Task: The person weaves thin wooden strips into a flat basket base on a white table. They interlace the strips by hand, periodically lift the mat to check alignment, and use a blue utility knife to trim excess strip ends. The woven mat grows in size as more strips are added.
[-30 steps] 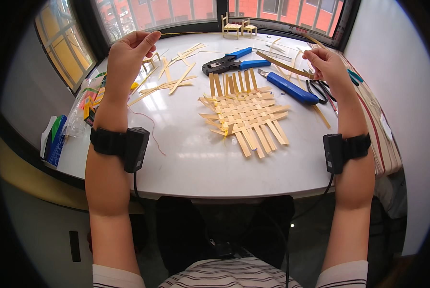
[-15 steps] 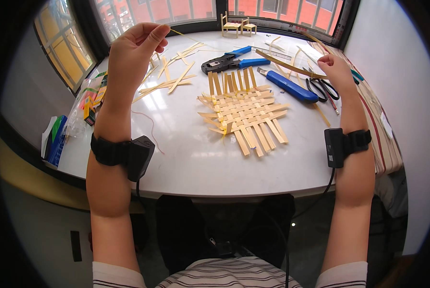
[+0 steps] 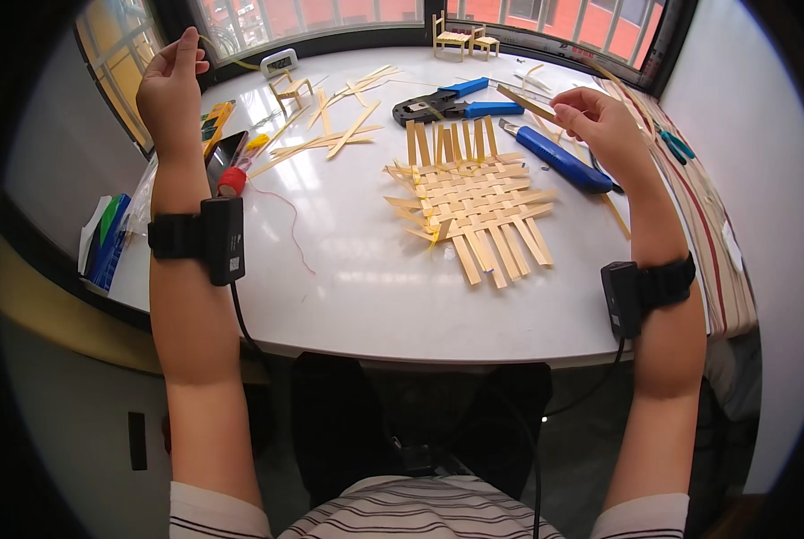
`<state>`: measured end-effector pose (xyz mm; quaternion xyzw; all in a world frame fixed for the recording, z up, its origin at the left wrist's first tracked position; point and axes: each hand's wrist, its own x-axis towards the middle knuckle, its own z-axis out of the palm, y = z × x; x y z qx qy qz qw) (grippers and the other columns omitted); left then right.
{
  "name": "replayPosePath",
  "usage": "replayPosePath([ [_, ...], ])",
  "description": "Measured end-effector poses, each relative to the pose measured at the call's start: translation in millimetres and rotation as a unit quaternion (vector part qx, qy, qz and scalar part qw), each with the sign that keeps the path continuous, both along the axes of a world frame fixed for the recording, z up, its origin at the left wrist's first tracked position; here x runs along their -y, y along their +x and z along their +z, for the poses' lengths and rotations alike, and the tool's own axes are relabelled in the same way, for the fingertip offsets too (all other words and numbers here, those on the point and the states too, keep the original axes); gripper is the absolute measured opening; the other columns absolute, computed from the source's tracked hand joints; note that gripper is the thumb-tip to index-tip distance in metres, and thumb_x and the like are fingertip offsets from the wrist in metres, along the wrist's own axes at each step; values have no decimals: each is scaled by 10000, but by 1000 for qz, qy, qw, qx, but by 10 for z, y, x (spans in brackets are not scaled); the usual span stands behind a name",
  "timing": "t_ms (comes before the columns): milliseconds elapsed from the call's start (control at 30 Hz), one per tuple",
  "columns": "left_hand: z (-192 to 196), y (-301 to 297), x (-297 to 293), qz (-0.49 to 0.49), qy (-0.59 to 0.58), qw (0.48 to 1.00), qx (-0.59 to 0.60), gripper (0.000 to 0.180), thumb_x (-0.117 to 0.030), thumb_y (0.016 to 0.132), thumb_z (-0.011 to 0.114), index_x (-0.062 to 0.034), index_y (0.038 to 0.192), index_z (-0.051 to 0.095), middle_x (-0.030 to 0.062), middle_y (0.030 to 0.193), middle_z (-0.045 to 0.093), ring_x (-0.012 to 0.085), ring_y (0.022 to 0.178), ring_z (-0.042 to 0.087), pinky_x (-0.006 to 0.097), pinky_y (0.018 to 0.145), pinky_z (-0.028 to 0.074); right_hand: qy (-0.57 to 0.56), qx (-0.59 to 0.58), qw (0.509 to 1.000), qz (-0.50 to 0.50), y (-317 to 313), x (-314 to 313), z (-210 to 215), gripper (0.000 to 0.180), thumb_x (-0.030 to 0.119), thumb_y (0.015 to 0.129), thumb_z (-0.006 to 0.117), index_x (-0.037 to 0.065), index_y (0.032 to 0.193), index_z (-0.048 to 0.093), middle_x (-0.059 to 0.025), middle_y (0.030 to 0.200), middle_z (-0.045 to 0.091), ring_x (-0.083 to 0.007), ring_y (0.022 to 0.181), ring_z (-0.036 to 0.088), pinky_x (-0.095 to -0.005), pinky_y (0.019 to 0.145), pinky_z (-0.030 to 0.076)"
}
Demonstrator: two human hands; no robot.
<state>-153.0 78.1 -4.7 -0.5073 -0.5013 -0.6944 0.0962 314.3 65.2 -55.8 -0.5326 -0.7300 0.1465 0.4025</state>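
Pinching a thin yellow strand [image 3: 210, 42], the left hand [image 3: 170, 94] is raised in the head view; the right hand [image 3: 602, 128], fingers curled, grips a flat tan strip [image 3: 526, 102]. A woven mat [image 3: 474, 193] lies on the worktop [image 3: 357, 305] beside a blue utility knife [image 3: 562, 162].

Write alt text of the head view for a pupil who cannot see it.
A person's left hand pinches a thin yellowish strand and the right hand holds a flat strip. On the white table lies a pale woven mat, near blue-handled pliers and a blue cutter.
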Motion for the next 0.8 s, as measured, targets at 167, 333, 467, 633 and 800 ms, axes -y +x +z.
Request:
replayPosePath([
  [167, -24, -61, -5, 142, -165, 958, -186, 376, -425, 926, 695, -60, 987, 764, 73, 885, 752, 211, 823, 709, 321, 755, 532, -22, 49, 997, 51, -93, 105, -18, 236, 198, 933, 690, 15, 1079, 721, -77, 960, 735, -148, 865, 665, -288, 800, 526],
  [333, -226, -38, -124, 43, -394, 850, -347, 353, -375, 907, 679, -44, 1004, 750, 120, 909, 746, 262, 838, 708, 363, 783, 539, -77, 67, 990, 97, -253, 209, -24, 194, 129, 922, 693, 16, 1076, 724, -70, 985, 733, -151, 906, 651, -291, 843, 524],
  [467, -412, 739, 16, -128, -287, 884, -346, 307, -276, 923, 701, -22, 1091, 738, 106, 975, 750, 190, 861, 677, 325, 772, 531, -90, 124, 985, 80, -288, 242, -35, 200, 87, 915, 686, 19, 1100, 719, -79, 1005, 731, -171, 909, 649, -307, 857, 525],
  [633, -519, 1109, 180, -301, -388, 801, -343, 298, -136, 913, 701, -59, 1200, 708, 82, 1095, 728, 168, 853, 632, 300, 772, 526, -82, 146, 984, 67, -342, 267, -33, 224, 122, 921, 679, 25, 1119, 716, -96, 1022, 728, -197, 915, 646, -326, 854, 528],
  [800, -616, 1064, 96, -351, -396, 743, -410, 331, -23, 893, 690, -110, 1211, 717, 74, 1141, 673, 169, 921, 604, 298, 817, 514, -77, 139, 984, 75, -325, 235, -70, 242, 164, 925, 680, 26, 1120, 718, -94, 983, 719, -186, 888, 633, -321, 824, 525],
])
